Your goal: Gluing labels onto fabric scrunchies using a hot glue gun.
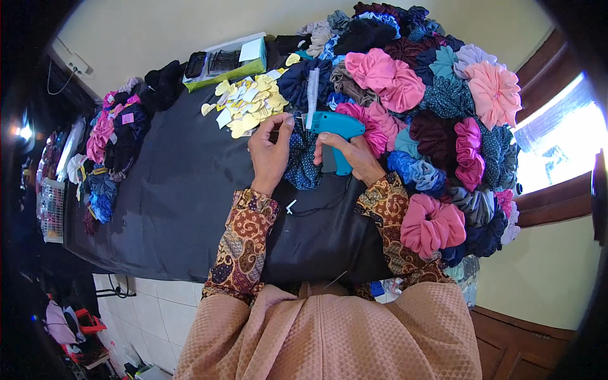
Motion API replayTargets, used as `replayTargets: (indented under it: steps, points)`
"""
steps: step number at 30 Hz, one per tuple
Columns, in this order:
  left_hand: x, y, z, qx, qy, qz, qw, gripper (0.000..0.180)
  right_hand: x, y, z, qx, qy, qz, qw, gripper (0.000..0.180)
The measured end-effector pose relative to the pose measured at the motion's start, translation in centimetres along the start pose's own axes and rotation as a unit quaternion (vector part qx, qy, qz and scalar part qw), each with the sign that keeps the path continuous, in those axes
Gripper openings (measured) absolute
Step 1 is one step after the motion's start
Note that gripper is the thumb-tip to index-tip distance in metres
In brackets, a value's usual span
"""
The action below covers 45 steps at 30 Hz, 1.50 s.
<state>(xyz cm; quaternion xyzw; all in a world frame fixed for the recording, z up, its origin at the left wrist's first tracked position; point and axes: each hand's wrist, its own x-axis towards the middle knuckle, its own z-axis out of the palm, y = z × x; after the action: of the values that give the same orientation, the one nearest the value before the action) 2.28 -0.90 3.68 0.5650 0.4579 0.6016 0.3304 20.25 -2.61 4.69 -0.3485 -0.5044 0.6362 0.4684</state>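
My right hand point(354, 154) is wrapped round a teal tagging gun point(337, 124), whose nose points left. A white strip of plastic fasteners point(312, 92) stands up from the gun's top. Just left of the needle end, my left hand point(270, 151) is closed in a pinch. What its thumb and finger hold is too small to make out. Beneath the gun and between both hands lies a dark blue dotted scrunchie point(303, 170). A heap of yellow and white paper tags point(248, 104) lies beyond my left hand.
Scrunchies of many colours point(386, 82) are piled along the right and far right. An open green-and-white box point(225, 63) stands at the back. More scrunchies point(104, 142) lie on the left of the black-covered table point(171, 183). A small white plastic piece point(291, 206) lies near my left sleeve.
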Motion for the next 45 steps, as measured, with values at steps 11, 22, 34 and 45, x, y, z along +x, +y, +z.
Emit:
replayTargets:
  steps: [11, 22, 34, 45]
  points:
    - [-0.8, 0.2, 0.7, 0.014, 0.020, 0.054, 0.998, 0.014, 0.2, 0.5, 0.1, 0.009, 0.012, 0.009, 1.000, 0.021]
    - [-1.3, 0.3, 1.4, -0.056, 0.042, -0.006, 0.998, 0.017, -0.2, 0.0, 0.3, 0.006, 0.011, 0.005, 1.000, 0.023]
    - [-1.8, -0.3, 1.8, -0.008, 0.064, 0.012, 0.998, 0.016, -0.1, 0.1, 0.3, 0.004, 0.011, 0.006, 1.000, 0.025]
    - [-2.1, 0.0, 1.8, 0.007, 0.055, 0.022, 0.998, 0.014, 0.1, 0.7, 0.3, 0.011, 0.008, -0.011, 1.000, 0.020]
